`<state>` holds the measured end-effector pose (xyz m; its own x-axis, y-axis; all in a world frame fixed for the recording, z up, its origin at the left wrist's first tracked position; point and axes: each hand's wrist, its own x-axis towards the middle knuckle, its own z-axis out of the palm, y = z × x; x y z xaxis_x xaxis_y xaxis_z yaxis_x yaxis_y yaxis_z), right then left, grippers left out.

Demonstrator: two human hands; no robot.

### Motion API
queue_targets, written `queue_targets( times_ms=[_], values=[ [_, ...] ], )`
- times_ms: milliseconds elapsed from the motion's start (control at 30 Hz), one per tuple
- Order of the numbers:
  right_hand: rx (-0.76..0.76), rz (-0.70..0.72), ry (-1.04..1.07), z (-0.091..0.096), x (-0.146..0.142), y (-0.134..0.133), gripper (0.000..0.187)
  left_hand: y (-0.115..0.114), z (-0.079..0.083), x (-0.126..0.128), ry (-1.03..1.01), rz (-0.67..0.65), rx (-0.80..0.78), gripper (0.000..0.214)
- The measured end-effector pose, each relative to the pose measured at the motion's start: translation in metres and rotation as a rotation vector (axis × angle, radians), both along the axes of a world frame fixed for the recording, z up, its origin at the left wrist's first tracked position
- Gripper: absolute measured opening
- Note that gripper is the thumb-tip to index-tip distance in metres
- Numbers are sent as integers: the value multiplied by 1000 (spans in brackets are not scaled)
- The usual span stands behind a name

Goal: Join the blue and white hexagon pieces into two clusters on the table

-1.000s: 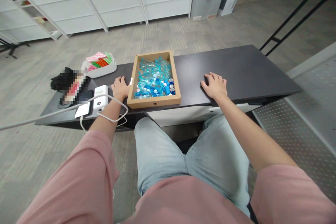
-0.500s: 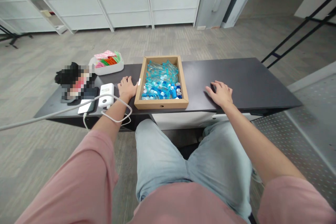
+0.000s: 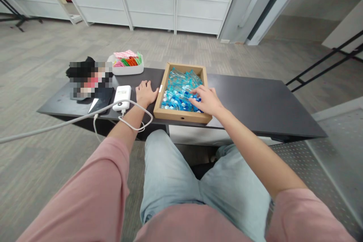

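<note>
My left hand (image 3: 145,93) lies flat on the dark tabletop with its fingers spread, just left of a cardboard box (image 3: 181,115). Inside the box are many clear and light-blue plastic pieces (image 3: 181,79), with blue and white cap-like pieces (image 3: 172,100) toward the near side. Over the near right part of the box reaches my right hand (image 3: 207,100). Its fingers are apart and bent a little, above the blue pieces, and nothing shows between them. Whether the fingertips touch the pieces I cannot tell.
Left of my left hand lies a white power bank (image 3: 122,97) with a white cable (image 3: 85,116) crossing my forearm. A phone (image 3: 100,101) and a black item (image 3: 83,69) are farther left. A white tray (image 3: 129,70) of colourful strips stands behind on the dark table (image 3: 255,100).
My right hand has moved left from the bare tabletop to over the box. My left hand keeps its place beside the box. The camera view has shifted and tilted slightly.
</note>
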<state>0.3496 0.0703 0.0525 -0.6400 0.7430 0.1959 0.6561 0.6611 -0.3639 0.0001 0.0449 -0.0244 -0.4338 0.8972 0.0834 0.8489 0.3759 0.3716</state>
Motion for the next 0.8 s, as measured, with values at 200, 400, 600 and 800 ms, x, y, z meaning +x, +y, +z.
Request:
queue_targets(
  times_ms=[200,400,600,800],
  values=[
    [-62,-50,-95,-18,-31,3,39,2,-5,-2,16,-1,35,86],
    [-84,-58,-95,-21,-30,4,35,3,-7,-3,10,2,32,87],
    [-99,-91,120,-27,-26,1,37,2,-5,-3,10,-5,42,86],
    [-236,-84,290,-31,-21,2,41,0,-2,-3,22,-8,30,88]
  ],
)
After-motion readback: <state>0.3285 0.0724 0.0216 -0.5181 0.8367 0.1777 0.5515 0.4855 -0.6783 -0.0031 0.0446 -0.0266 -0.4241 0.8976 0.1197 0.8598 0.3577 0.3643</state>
